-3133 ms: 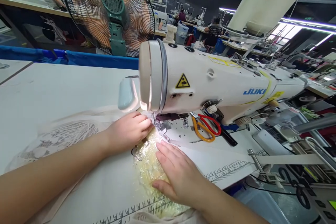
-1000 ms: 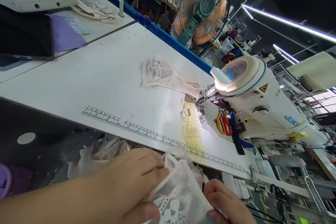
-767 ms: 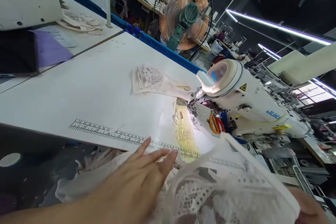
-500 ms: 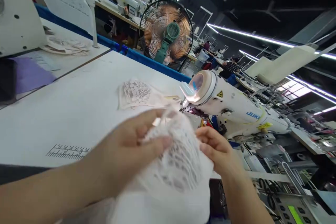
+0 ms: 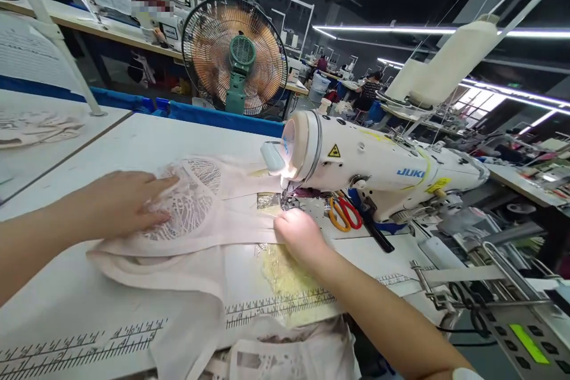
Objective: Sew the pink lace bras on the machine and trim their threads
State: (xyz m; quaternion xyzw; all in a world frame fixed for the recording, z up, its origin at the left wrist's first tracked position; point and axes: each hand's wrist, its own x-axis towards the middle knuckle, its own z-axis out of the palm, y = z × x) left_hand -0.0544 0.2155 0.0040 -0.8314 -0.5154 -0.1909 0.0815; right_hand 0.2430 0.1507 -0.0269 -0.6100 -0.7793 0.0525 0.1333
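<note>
A pale pink bra-like garment (image 5: pixel 187 208) with lace panels is spread on the white table, its narrow end reaching the needle area of the sewing machine (image 5: pixel 347 151). My left hand (image 5: pixel 127 202) lies on the lace at the left, fingers stretched and apart. Close to the presser foot, my right hand (image 5: pixel 303 237) is closed on the narrow strip of the garment; its fingertips are partly hidden. Right of the needle lie scissors (image 5: pixel 339 215) with orange and red handles. Beneath the garment strip is a yellowish patch (image 5: pixel 282 270) on the table.
More pale fabric pieces (image 5: pixel 285 359) hang at the table's front edge. A control panel (image 5: pixel 525 341) stands at lower right, and thread cones (image 5: pixel 458 62) are above the machine. A large fan (image 5: pixel 236 65) stands behind the blue table edge (image 5: pixel 218 120). Other people sit farther back.
The garment, held up between both hands before, now lies flat on the table. My left hand has moved left and opened on it; my right hand has come to the needle area.
</note>
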